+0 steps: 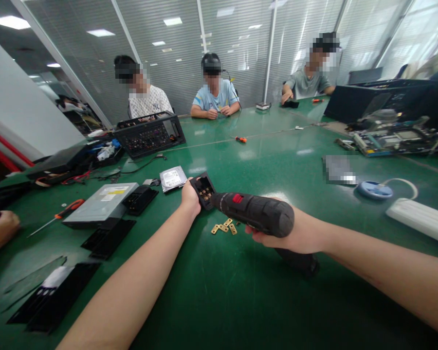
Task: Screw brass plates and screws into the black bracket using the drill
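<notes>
Small black box (205, 184), brass bits inside, at the middle of the green table (241, 296); left hand (191, 198) clamped on its left side. Right hand (302, 229) gripped around a drill (257, 212), nose at the box; exact contact cannot be told. Hands apart. Loose brass plates (233, 229) lie just below. Left: hard drive (173, 179), disc drive (104, 203), orange-handled screwdriver (70, 209). Three people sit across.

Green worktop (241, 301), seamed across its far part. Near the centre, small brass-coloured plates (224, 228); to their left, a hard drive (173, 179), an optical drive (104, 204), an orange-handled screwdriver (66, 210) and black panels (63, 296); to their right, a round blue object (375, 190) beside a long white block (423, 221).
</notes>
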{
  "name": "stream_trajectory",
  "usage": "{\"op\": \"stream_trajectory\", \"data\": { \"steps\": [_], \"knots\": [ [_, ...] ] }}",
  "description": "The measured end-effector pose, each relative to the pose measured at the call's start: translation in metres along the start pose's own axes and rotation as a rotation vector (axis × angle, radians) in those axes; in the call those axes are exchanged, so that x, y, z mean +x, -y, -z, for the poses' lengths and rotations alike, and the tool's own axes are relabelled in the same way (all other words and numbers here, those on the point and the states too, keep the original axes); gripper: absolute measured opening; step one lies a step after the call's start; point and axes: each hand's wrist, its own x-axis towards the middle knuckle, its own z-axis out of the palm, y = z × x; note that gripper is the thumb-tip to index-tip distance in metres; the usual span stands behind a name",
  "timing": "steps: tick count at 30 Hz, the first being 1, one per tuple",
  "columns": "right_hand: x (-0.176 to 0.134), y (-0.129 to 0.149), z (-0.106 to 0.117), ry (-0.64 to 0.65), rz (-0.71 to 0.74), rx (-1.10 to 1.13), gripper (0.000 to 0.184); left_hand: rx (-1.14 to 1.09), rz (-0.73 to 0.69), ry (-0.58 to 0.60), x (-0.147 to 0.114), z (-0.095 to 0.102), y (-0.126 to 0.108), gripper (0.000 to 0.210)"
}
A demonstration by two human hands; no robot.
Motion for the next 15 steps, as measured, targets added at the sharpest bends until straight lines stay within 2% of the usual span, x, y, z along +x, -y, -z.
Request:
{"op": "stream_trajectory", "data": {
  "steps": [11, 15],
  "knots": [
    [0.0000, -0.0008, 0.0006, 0.016, -0.038, 0.008, 0.029, 0.004, -0.014, 0.007, -0.0002, 0.0004, -0.0002, 0.008],
    [0.0008, 0.0012, 0.0011, 0.008, -0.039, -0.009, 0.021, 0.016, -0.014, 0.010, 0.0000, 0.0009, -0.0002, 0.009]
  ]
}}
